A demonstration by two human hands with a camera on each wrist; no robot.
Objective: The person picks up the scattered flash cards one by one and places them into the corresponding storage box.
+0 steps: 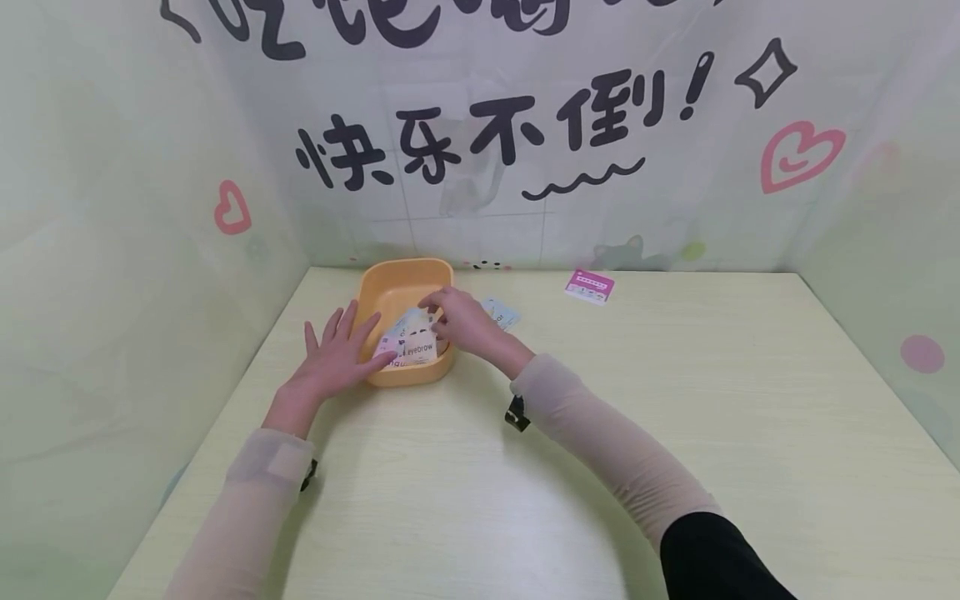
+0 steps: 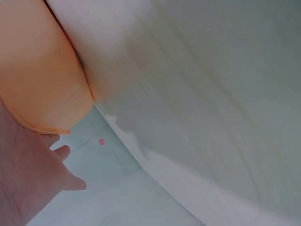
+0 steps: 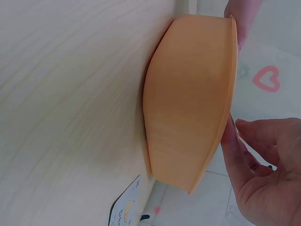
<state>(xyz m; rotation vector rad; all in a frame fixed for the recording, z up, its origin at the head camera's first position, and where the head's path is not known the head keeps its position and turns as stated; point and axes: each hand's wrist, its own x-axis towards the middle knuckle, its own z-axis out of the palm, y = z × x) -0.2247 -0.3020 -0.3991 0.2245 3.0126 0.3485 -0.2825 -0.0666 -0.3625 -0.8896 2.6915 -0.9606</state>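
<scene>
An orange plastic basket [image 1: 411,377] stands toward the back left of the table, with several printed cards inside. One white card [image 1: 421,343] in front reads "eyebrow". My left hand [image 1: 332,357] lies along the basket's left side, fingers spread, thumb over the front rim. Over the right rim, my right hand [image 1: 468,321] pinches the thin edge of a card between thumb and fingers, as the right wrist view shows beside the basket wall [image 3: 190,94]. The printed face of that card is hidden. Close behind the right hand, a light blue card [image 1: 501,314] lies on the table.
A pink and white card [image 1: 590,286] lies near the table's back edge, right of the basket. Behind the pale wooden table [image 1: 675,400] hangs a printed cloth [image 1: 465,167], and more cloth encloses both sides.
</scene>
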